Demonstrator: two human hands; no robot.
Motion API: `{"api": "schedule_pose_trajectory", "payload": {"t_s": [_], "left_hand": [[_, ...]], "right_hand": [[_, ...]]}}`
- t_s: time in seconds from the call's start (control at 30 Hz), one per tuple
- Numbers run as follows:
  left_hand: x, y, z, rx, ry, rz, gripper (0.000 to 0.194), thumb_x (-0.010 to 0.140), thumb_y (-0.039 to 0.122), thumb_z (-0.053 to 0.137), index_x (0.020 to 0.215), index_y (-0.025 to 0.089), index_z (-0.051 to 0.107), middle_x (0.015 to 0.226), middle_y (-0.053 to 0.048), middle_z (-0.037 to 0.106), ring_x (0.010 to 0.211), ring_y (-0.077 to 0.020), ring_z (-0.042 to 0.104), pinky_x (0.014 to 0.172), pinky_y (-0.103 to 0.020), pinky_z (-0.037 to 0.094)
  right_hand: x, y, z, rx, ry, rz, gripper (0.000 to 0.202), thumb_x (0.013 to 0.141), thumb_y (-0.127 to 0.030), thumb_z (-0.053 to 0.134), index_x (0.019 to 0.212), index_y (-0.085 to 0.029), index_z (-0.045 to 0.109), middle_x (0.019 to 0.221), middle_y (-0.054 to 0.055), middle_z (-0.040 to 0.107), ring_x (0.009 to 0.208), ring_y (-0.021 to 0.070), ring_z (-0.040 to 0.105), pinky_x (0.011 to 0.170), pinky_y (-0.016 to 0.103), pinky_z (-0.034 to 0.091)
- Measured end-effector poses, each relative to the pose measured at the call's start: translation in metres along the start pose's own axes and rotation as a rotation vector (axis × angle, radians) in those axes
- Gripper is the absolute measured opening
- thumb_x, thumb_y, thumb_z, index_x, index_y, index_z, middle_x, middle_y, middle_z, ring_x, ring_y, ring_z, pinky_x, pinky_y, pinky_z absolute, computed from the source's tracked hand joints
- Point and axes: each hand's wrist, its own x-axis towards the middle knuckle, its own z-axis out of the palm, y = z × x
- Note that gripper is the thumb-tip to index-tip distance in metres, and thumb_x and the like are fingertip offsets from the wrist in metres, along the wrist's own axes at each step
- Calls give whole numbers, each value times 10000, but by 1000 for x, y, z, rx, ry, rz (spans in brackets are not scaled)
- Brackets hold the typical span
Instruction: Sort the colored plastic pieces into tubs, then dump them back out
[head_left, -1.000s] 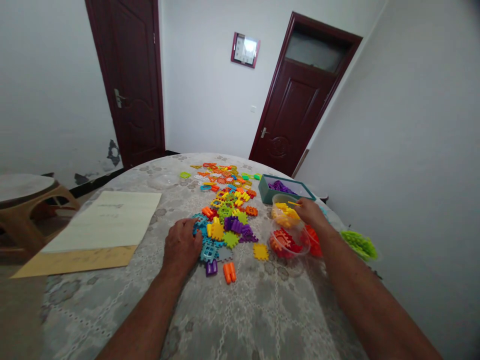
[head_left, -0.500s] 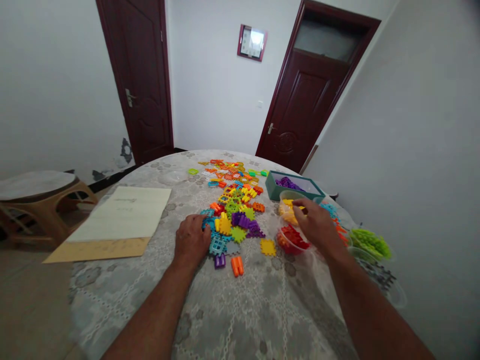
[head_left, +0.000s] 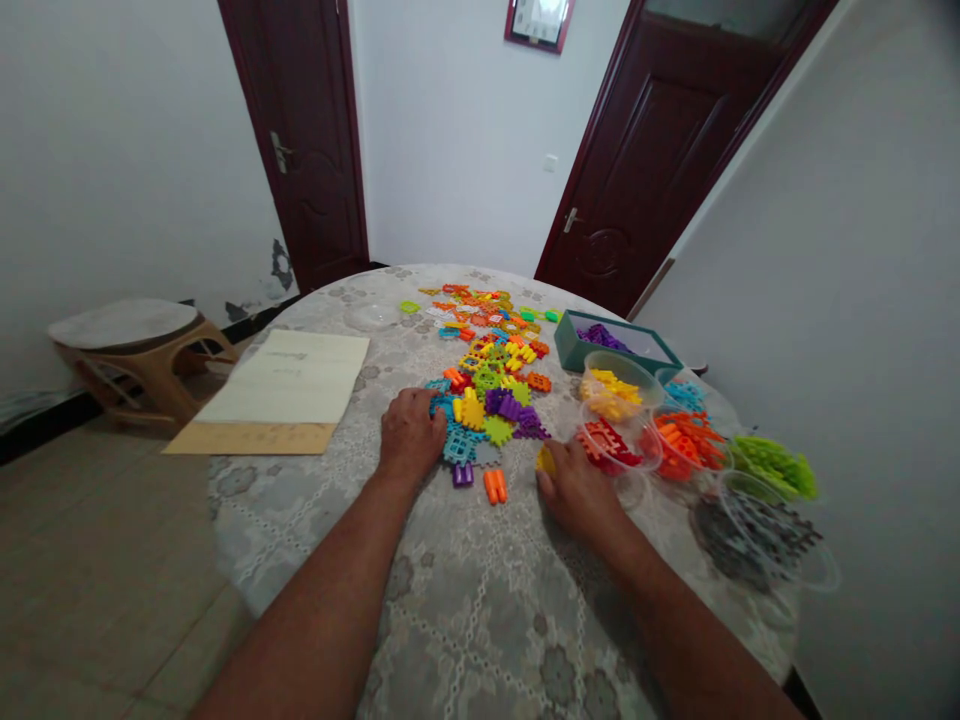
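Colourful plastic pieces lie in a long pile down the middle of the table. My left hand (head_left: 411,432) rests at the pile's left side, its curled fingertips against the blue pieces (head_left: 459,440); whether it grips one is hidden. To the right, my right hand (head_left: 577,485) has its fingers closed on a yellow square piece (head_left: 546,461), low over the tablecloth beside the bowl of red pieces (head_left: 609,443). An orange piece (head_left: 496,487) and a purple piece (head_left: 463,475) lie in front of the pile, between my hands.
Clear bowls hold yellow (head_left: 613,394), orange (head_left: 684,441), green (head_left: 772,467) and grey pieces (head_left: 757,532). A teal box (head_left: 574,352) with purple pieces stands behind them. Papers (head_left: 281,385) lie at the left of the table (head_left: 480,620); a stool (head_left: 124,325) stands beyond.
My right hand has moved from above the yellow bowl down and toward me, onto the yellow square piece. My left hand stays at the blue pieces. The view has tilted downward.
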Motion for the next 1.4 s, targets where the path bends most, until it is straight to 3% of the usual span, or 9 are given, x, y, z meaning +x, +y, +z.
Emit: {"api": "schedule_pose_trajectory", "payload": {"t_s": [0.13,0.27,0.47,0.67,0.87,1.03,1.13,1.23,1.4], "left_hand": [[-1,2,0,6,-14,2,320,962,243,559,1242,193,704,1228,-115,704,1156,-286,653,1016,-419,515],[1,0,0,38,-11,14,314,964,260,547,1222,195,712,1223,-120,704,1128,-295,660,986,-420,520],[3,-3,1,66,0,43,322,973,287,531,1222,192,712,1192,-120,709,1080,-296,664,938,-413,522],[3,0,-3,84,-22,40,334,986,284,505,1233,194,710,1203,-122,715,1077,-292,670,926,-413,528],[3,-2,0,69,-10,38,308,982,302,516,1193,200,716,1213,-118,720,1087,-295,671,945,-424,527],[1,2,-3,56,-22,18,307,966,284,536,1204,203,713,1214,-125,713,1107,-294,668,950,-417,527],[1,5,-5,55,-43,2,313,962,265,538,1212,199,715,1221,-124,712,1121,-294,666,964,-418,527],[2,6,-6,51,-60,3,317,960,267,544,1216,192,715,1228,-124,715,1132,-295,669,982,-424,530],[6,2,-5,34,-56,20,324,973,297,513,1195,182,719,1220,-133,724,1149,-305,670,997,-441,533]], "right_hand": [[-5,7,0,223,56,-14,492,936,-383,722,1358,-151,620,1333,188,600,1190,303,635,1014,391,493],[-11,2,-9,336,-31,-107,156,938,-296,688,1043,-183,665,1042,93,697,960,231,647,828,312,463],[-14,7,-62,442,-164,-344,111,937,-163,572,972,-207,668,952,25,715,873,175,642,742,262,419],[52,76,-116,235,262,-39,349,911,-198,586,1236,-193,713,1173,90,764,1000,225,681,890,310,485],[99,116,-131,72,477,267,445,914,-139,519,1315,-69,699,1234,191,759,1112,279,694,1007,360,494],[62,75,-112,207,572,70,318,981,-220,519,1193,-129,740,1163,149,770,1057,258,701,994,367,509],[26,23,-82,363,343,-139,251,1010,-278,548,1158,-189,732,1064,85,768,898,203,699,855,317,530],[-5,-25,-46,383,104,-310,295,1011,-284,591,1275,-187,679,1211,106,720,965,195,682,890,318,527],[-19,-56,-12,258,-79,-370,323,970,-276,654,1282,-192,662,1245,119,655,1109,241,638,961,355,513]]}}
